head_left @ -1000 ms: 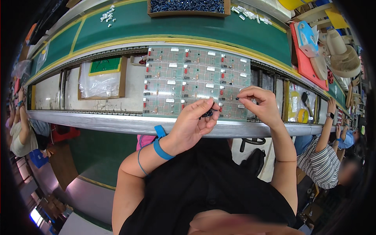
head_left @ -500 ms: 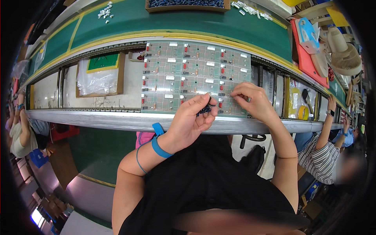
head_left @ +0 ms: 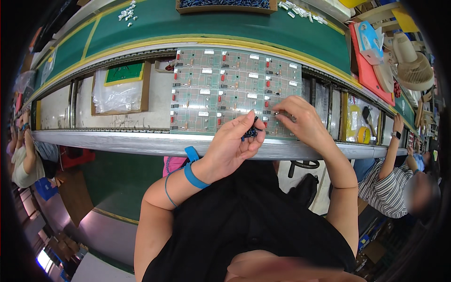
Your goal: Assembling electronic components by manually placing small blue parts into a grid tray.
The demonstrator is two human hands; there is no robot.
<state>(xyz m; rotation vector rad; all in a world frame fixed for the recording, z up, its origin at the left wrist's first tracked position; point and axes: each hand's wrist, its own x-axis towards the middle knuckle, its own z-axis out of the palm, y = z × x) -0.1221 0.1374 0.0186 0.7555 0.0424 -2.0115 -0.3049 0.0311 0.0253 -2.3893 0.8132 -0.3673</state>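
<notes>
A panel of pale green circuit boards [head_left: 195,101] lies across the conveyor rails, carrying red, black and striped parts and white labels. My left hand [head_left: 237,141], with a blue wrist strap [head_left: 193,176], is curled around a bunch of small dark blue-black electronic components [head_left: 252,131] at the panel's near edge. To its right, my right hand [head_left: 303,120] is closed in a pinch over the panel's right column. Its fingertips are beside a black part on the board; whatever sits between them is too small to make out.
Beyond the rails, a cardboard tray [head_left: 225,7] of dark blue components stands on the green bench, with loose white parts [head_left: 127,14] farther left. A carton with plastic bags [head_left: 117,96] sits left of the panel. Yellow tape [head_left: 363,135] and a co-worker's arm [head_left: 393,141] are at right.
My left hand has shifted slightly right with its components. My right hand's fingertips have moved a little left over the panel, which itself has moved barely, slightly to the right.
</notes>
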